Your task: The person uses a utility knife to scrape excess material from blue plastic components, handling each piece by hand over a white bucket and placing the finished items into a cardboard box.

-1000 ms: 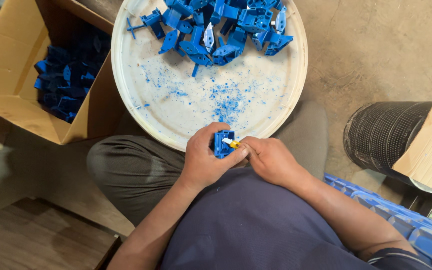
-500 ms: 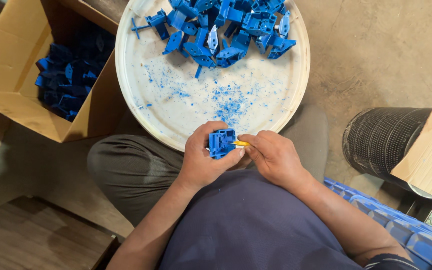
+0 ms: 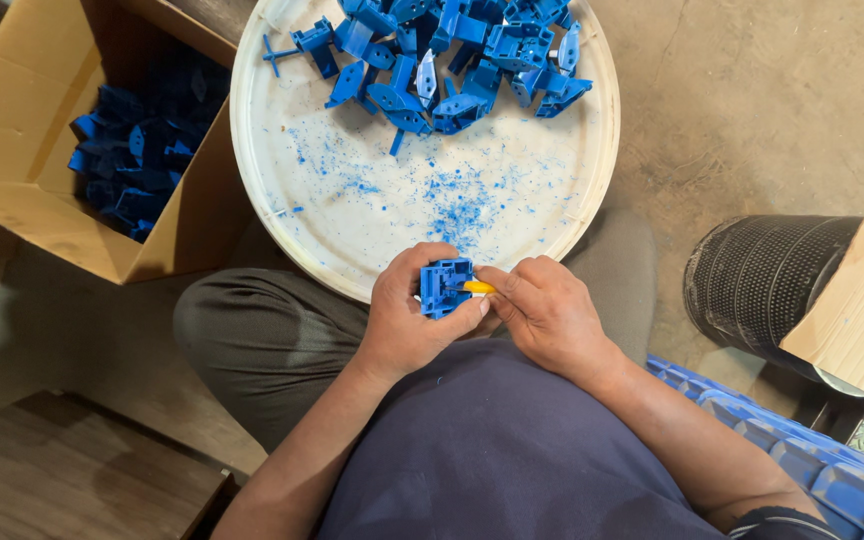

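Note:
My left hand (image 3: 407, 318) grips a small blue plastic part (image 3: 444, 287) just over the near rim of a round white tray (image 3: 292, 215). Beside it, my right hand (image 3: 544, 308) holds a small yellow-handled tool (image 3: 478, 287) whose tip touches the part's right side. Blue shavings (image 3: 462, 205) are scattered over the middle of the tray. A pile of several similar blue parts (image 3: 442, 55) lies at the tray's far side.
An open cardboard box (image 3: 42, 215) with more blue parts (image 3: 132, 160) stands on the left. A black ribbed cylinder (image 3: 767, 280) with a cardboard piece (image 3: 857, 310) sits on the right. A blue crate edge (image 3: 802, 465) is at lower right. Concrete floor around.
Both hands stayed over the tray's near rim; the part turned slightly in my left hand while the yellow tool kept working its right side.

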